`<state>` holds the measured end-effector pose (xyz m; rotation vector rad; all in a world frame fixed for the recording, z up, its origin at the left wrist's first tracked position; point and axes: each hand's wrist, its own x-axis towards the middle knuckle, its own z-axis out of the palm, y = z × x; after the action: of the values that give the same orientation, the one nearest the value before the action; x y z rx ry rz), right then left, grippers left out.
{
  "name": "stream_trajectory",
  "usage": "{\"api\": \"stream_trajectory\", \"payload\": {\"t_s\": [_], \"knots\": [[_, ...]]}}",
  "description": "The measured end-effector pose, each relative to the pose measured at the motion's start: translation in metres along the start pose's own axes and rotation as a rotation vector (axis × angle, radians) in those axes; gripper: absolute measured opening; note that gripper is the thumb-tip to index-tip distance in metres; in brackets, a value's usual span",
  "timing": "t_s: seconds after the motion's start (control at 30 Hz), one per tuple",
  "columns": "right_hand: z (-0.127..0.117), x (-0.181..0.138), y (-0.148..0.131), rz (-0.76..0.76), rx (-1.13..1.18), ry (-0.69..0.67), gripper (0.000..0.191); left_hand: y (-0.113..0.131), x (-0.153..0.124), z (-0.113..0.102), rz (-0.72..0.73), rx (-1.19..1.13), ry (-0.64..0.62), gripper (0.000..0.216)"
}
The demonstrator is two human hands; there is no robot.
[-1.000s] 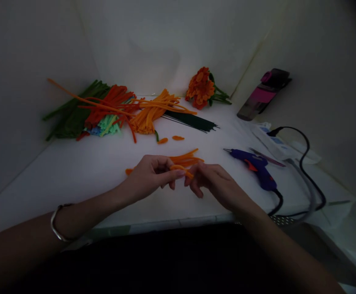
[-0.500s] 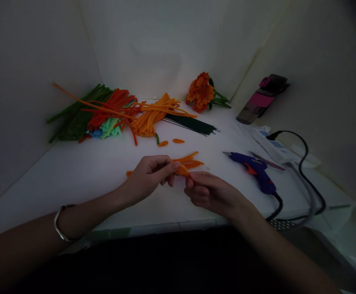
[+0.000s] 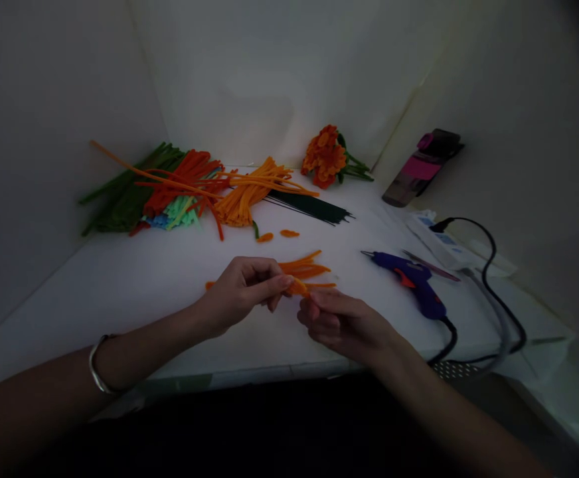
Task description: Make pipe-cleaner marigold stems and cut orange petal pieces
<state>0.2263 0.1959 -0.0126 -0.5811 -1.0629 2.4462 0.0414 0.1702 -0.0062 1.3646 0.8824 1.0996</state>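
Between my two hands is a small orange petal of bent pipe cleaner (image 3: 298, 287). My left hand (image 3: 249, 289) pinches its left end between thumb and forefinger. At the right end, my right hand (image 3: 336, 318) is closed on the petal's tip. Loose orange pipe cleaners (image 3: 305, 267) lie on the white table just behind the hands. Farther back rest two finished-looking orange petals, one on the left (image 3: 265, 237) and another on the right (image 3: 289, 233). An orange piece (image 3: 210, 285) peeks out beside my left hand, mostly hidden by it.
Bundles of green (image 3: 125, 199), red (image 3: 182, 179) and orange pipe cleaners (image 3: 249, 196) lie at the back, near dark green stems (image 3: 314, 206). An orange flower bouquet (image 3: 325, 158) leans there. Rightward are a blue glue gun (image 3: 413, 279), tweezers (image 3: 433, 267), power strip (image 3: 439, 239) and bottle (image 3: 421, 169).
My right hand has shifted slightly down and left, and the petal has turned a little in the fingers. The whole view has moved slightly. Both hands keep their hold.
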Motion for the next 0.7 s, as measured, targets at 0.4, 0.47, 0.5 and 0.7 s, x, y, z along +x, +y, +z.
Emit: {"api": "stream_trajectory", "payload": {"t_s": [0.4,0.47,0.5,0.7], "knots": [[0.007,-0.010,-0.002,-0.682,-1.628,0.318,0.020,-0.012,0.006,-0.004,-0.297,-0.186,-0.016,0.026],[0.006,-0.009,-0.005,-0.510,-1.323,0.281,0.023,-0.005,0.005,-0.004,-0.179,0.011,-0.034,0.028],[0.005,-0.008,-0.006,-0.411,-1.128,0.252,0.024,-0.002,0.003,-0.004,-0.084,0.145,-0.041,0.027],[-0.002,-0.003,-0.009,0.065,-0.153,0.043,0.025,-0.001,-0.005,-0.003,0.461,0.700,-0.118,0.019]]}}
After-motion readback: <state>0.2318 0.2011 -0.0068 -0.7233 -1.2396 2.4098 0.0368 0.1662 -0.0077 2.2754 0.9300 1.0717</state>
